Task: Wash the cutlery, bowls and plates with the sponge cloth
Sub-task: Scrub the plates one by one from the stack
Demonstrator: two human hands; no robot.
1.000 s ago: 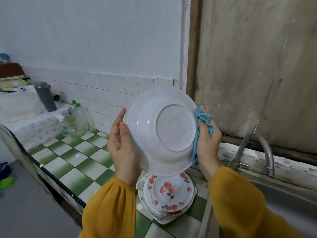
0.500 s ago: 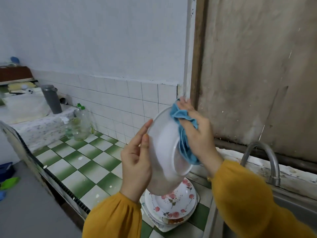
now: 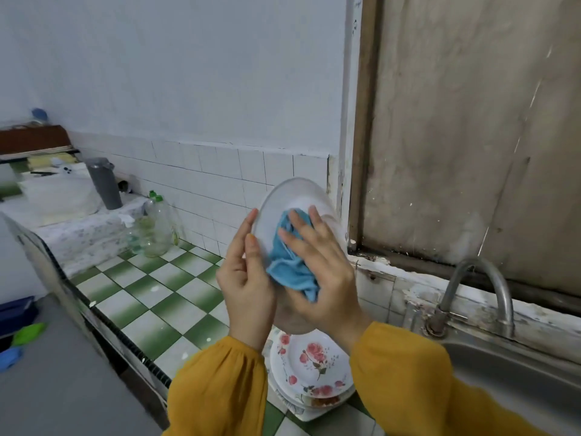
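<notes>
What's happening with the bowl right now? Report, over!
Left hand holds bowl by its rim. Right hand presses cloth flat inside bowl. Nothing in the way; plates stacked below.

1. The white bowl point(image 3: 300, 196) is plain and deep, held upright on edge above the counter point(image 3: 151, 297), its inside facing the camera.
2. The blue sponge cloth point(image 3: 289, 273) is bunched against the bowl's inside.
3. The floral plates point(image 3: 314, 363) are stacked flat on the counter below.

The left hand point(image 3: 248, 278) stands upright, fingers toward 12 o'clock, gripping the bowl point(image 3: 298, 196) at its rim. At its 3 o'clock the right hand point(image 3: 320, 272) presses the cloth point(image 3: 292, 272) with flat, spread fingers that point to 11 o'clock.
</notes>
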